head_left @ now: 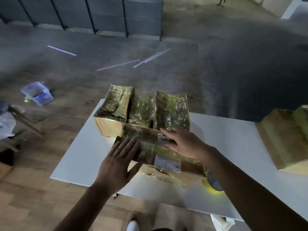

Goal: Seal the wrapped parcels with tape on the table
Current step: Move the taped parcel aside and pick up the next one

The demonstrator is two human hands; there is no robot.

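The left hand [120, 162] and right hand [181, 144] rest flat, fingers straight, on the parcel [148, 144]; pressing could widen the tear [158, 170] just behind them.

1. Dim scene; the floor [233, 80] darkens toward 2 o'clock.
2. The white tabletop [80, 152] is brightest; glare glints off the wrapped parcels [171, 109].
3. Soft blur throughout; wide-angle bending at the edges.

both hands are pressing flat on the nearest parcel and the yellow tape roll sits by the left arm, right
Not quite. The left hand and right hand do lie flat on the nearest parcel, but the yellow tape roll is by the right forearm, not the left arm. The head view shows it.
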